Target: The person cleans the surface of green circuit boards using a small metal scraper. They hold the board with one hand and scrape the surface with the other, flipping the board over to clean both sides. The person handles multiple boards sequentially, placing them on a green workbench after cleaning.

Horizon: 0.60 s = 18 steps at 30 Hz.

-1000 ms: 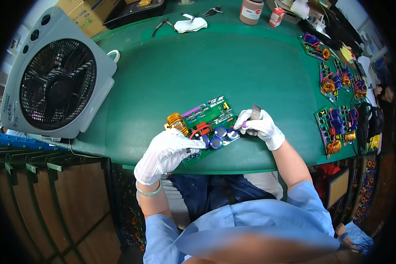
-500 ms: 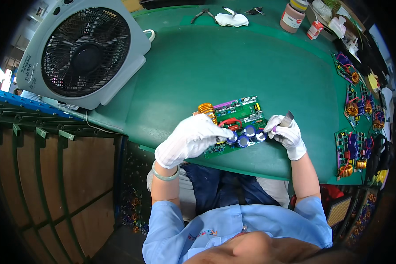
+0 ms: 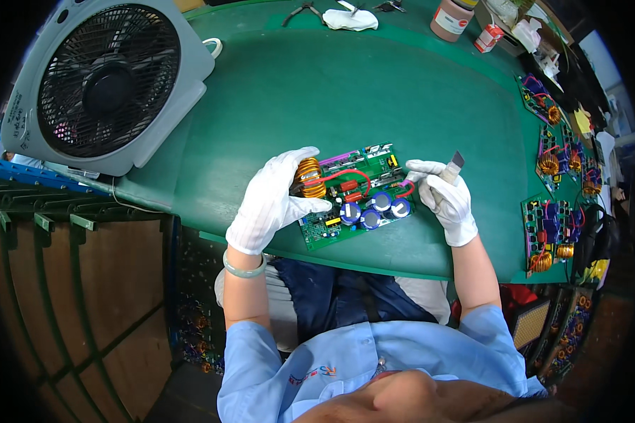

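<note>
A green circuit board [image 3: 319, 238] lies on the table in front of me. It carries a copper-wound coil [image 3: 310, 178], several blue cylindrical capacitors [image 3: 351, 213] and looping red wires [image 3: 356, 171]. My left hand [image 3: 271, 201], in a white glove, wraps round the board's left end beside the coil, thumb on the near side and fingers on the far side. Gloved too, my right hand [image 3: 444, 201] is at the board's right end. Its curled fingers hold a flat tool with a pale handle and grey tip [image 3: 457, 160], pointing away from me. The index finger stretches toward a purple-ended red wire [image 3: 405, 185].
A large grey fan [image 3: 109, 84] stands at the left. Similar boards [image 3: 549, 229] lie along the right edge. At the back are pliers [image 3: 303, 13], a white cloth [image 3: 351, 20], a pinkish bottle [image 3: 451, 20] and a small red-and-white box [image 3: 488, 38].
My left hand has moved off the capacitors to the board's left end, uncovering them. My right index finger has straightened out, and the purple wire end shows outside the fingers. The whole view has shifted slightly.
</note>
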{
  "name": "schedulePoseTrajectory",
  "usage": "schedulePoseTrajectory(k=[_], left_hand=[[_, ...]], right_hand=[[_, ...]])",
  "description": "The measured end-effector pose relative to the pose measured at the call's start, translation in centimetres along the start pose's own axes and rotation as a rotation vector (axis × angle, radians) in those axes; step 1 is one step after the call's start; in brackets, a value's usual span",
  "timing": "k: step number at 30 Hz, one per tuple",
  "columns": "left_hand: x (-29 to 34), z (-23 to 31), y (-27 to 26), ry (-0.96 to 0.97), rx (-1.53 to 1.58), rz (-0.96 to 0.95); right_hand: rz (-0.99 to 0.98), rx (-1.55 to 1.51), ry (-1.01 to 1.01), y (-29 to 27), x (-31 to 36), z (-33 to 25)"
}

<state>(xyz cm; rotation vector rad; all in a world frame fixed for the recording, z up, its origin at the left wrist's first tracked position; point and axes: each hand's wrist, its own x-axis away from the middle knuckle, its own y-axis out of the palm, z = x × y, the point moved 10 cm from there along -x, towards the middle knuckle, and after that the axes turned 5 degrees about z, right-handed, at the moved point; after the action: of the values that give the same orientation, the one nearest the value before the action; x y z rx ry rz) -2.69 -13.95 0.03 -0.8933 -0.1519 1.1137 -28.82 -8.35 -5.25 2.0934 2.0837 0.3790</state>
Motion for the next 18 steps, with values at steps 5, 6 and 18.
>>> schedulePoseTrajectory(k=[5, 6, 18], left_hand=[[0.0, 0.0, 0.9, 0.061, -0.083, 0.081], [-0.1, 0.1, 1.1, 0.065, -0.064, 0.075], [1.0, 2.0, 6.7, -0.229, 0.452, -0.315]], right_hand=[[0.03, -0.002, 0.034, -0.1, -0.2, 0.2], [0.064, 0.022, 0.028, -0.7, -0.3, -0.2], [-0.228, 0.778, 0.042, 6.3, -0.7, -1.6]])
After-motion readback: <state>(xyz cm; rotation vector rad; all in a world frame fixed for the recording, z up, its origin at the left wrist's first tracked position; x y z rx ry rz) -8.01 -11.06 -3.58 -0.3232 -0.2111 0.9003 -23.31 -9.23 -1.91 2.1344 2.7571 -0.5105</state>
